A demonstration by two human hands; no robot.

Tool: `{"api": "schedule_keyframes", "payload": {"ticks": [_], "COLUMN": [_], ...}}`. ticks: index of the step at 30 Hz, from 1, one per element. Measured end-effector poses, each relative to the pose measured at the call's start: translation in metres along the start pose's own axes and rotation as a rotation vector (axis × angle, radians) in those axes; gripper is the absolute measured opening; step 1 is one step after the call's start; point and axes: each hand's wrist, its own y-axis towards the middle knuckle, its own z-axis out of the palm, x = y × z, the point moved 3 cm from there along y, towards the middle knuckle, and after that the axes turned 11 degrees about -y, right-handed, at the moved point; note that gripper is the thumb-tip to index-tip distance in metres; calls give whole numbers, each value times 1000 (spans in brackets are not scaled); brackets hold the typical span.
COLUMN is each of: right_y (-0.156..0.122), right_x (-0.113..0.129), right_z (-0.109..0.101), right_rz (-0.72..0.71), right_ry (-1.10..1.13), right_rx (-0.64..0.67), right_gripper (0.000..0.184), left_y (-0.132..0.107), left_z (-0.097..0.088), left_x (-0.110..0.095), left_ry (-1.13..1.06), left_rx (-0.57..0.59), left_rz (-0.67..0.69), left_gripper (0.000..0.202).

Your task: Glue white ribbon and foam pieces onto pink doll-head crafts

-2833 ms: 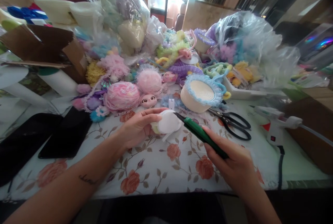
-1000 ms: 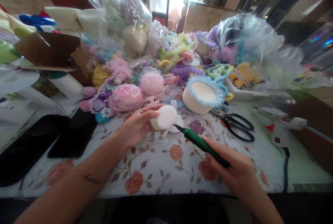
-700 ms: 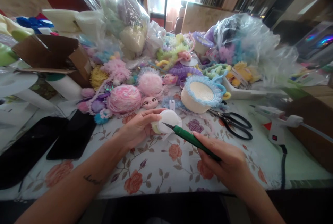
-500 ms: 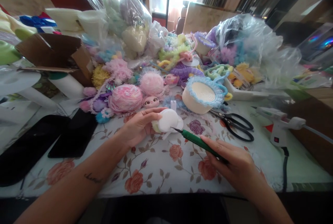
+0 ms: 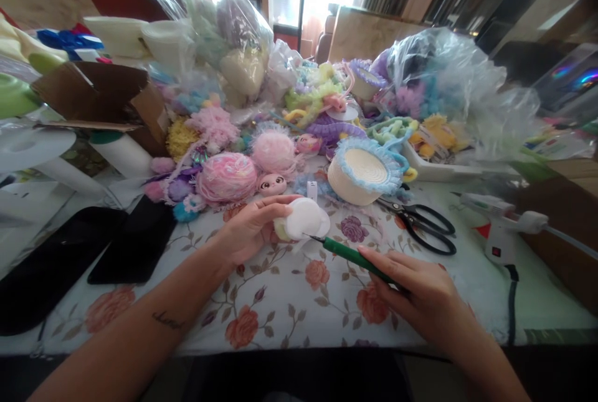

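Observation:
Between the thumb and fingers of my left hand (image 5: pixel 250 227) is a small round white felt-like piece (image 5: pixel 303 218), with a pale yellow-green part showing at its left underside. My right hand (image 5: pixel 415 287) grips a green-handled tool with a thin dark pointed tip (image 5: pixel 352 254); its exact kind is not clear. The tip is at the lower edge of the white piece, and I cannot tell whether it pierces it. Just behind my left fingers lies a pink doll face (image 5: pixel 272 184). A white tag (image 5: pixel 311 189) stands behind the white piece.
Black-handled scissors (image 5: pixel 423 224) and a white glue gun (image 5: pixel 502 227) lie on the right. A cream round basket with blue trim (image 5: pixel 359 171) sits behind. Pink yarn balls (image 5: pixel 227 176) and plastic bags pile up at the back; a black phone (image 5: pixel 133 243) lies left.
The tool tip has moved slightly down and left along the white piece, toward its lower edge. My left hand keeps its hold almost unmoved.

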Motion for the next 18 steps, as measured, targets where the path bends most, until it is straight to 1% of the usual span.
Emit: {"api": "schedule_keyframes", "payload": {"ticks": [3, 5, 9, 13, 18], "right_y": [-8, -9, 2, 12, 3], "right_x": [-8, -7, 5, 11, -1], "right_z": [-4, -6, -6, -2, -2], "right_rz": [3, -10, -61, -79, -64], "right_ry": [-42, -36, 59, 45, 66], "right_rx": [5, -6, 6, -13, 35], "right_gripper": [48, 50, 52, 51, 54], "left_y": [1, 1, 0, -1, -1], "left_z": [-1, -1, 1, 2, 3], "left_x": [-3, -4, 0, 1, -2], "left_ry": [-10, -8, 14, 40, 37], "left_rx": [3, 23, 27, 22, 30], "left_rz": [28, 32, -12, -42, -37], "left_gripper": [38, 40, 44, 46, 47]}}
